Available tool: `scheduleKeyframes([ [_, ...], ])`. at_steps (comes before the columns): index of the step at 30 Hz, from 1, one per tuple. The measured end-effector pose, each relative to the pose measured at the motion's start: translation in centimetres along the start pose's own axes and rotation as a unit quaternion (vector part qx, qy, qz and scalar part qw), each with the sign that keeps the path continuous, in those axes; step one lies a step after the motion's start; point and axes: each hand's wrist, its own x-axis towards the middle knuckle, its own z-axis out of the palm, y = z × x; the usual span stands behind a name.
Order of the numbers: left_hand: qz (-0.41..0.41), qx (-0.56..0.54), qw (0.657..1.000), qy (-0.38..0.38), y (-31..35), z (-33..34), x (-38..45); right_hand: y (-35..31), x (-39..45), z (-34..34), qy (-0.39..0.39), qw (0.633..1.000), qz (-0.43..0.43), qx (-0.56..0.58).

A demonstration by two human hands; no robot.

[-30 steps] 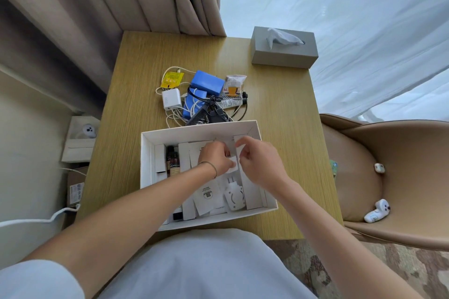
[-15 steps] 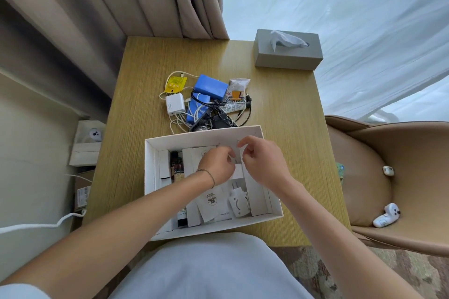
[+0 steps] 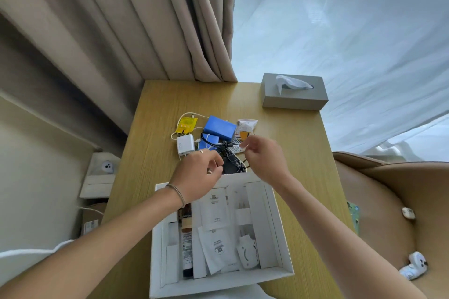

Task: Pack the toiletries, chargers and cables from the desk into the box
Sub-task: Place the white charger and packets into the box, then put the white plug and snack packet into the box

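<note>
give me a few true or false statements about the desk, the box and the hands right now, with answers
1. The tissue box stands at the far right corner of the desk. True.
2. The white charger lies inside the white box. False: it lies on the desk beyond the box, left of the blue case.
3. Both hands are over the pile of cables. True: left hand, right hand.
4. The yellow packet is in the right hand's grip. False: it lies on the desk.
</note>
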Motion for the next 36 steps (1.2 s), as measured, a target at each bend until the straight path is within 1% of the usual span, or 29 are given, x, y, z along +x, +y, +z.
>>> scheduleKeyframes([
  [3, -0.016, 0.017, 1.000, 0.007, -1.2, -0.5, 1.8, 0.4, 3.2, 0.3, -0.017, 0.987, 0.083, 0.138],
  [5, -0.028, 0.030, 0.999, 0.005, -1.9, -0.7, 3.0, 1.3, 5.6, 0.9, -0.013, 0.975, 0.125, 0.184],
  [10, -0.064, 0.051, 0.997, -0.005, -3.5, -1.0, 5.2, 4.2, 11.1, 3.4, -0.024, 0.963, 0.210, 0.166],
  [13, -0.076, 0.059, 0.995, -0.011, -4.5, -0.8, 5.3, 5.1, 13.5, 5.0, -0.048, 0.956, 0.237, 0.166],
  [16, -0.095, 0.071, 0.993, -0.023, -5.7, -0.8, 5.3, 5.7, 15.1, 6.5, -0.055, 0.959, 0.245, 0.128],
  [21, -0.128, 0.072, 0.989, -0.029, -7.4, -1.0, 5.5, 6.4, 16.4, 7.7, -0.023, 0.967, 0.252, 0.034],
  [25, -0.142, 0.076, 0.987, -0.026, -8.7, -1.0, 5.7, 6.7, 17.0, 8.0, -0.019, 0.964, 0.255, 0.069],
  [31, -0.147, 0.100, 0.983, -0.039, -10.3, -0.9, 7.2, 6.8, 16.1, 8.1, -0.012, 0.973, 0.213, 0.090],
  [36, -0.170, 0.122, 0.977, -0.031, -12.7, -0.5, 8.7, 5.7, 13.9, 6.4, 0.045, 0.975, 0.184, 0.119],
])
